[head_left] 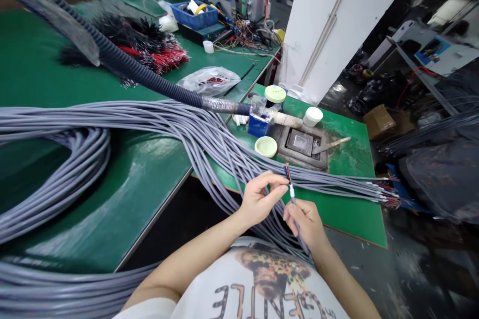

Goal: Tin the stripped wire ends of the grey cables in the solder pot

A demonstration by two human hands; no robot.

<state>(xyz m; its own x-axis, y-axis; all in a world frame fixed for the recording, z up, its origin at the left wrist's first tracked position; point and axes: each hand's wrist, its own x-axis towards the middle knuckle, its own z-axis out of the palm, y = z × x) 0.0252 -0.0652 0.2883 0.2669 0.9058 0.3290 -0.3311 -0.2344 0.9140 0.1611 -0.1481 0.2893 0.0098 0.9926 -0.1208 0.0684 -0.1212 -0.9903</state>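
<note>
Upright in my right hand (305, 219) is one grey cable (293, 200), gripped between thumb and fingers just below its stripped end. A white sleeve (292, 190) sits at the end of the jacket, and thin coloured wires (288, 172) stick up from it. My left hand (262, 197) is closed in a pinch at the base of these wires; exactly which strands lie between the fingertips is too small to tell. Behind both hands runs a thick bundle of grey cables (224, 152), whose stripped ends (389, 192) fan out at the right.
A dark hose (149, 77) reaches over to a square metal pot (299, 142) in a scorched surround, with a scraper (333, 144) across its edge. Nearby are a pale green dish (266, 146), a white tub (313, 116) and a lidded jar (275, 93). Coiled cables (82, 169) lie left.
</note>
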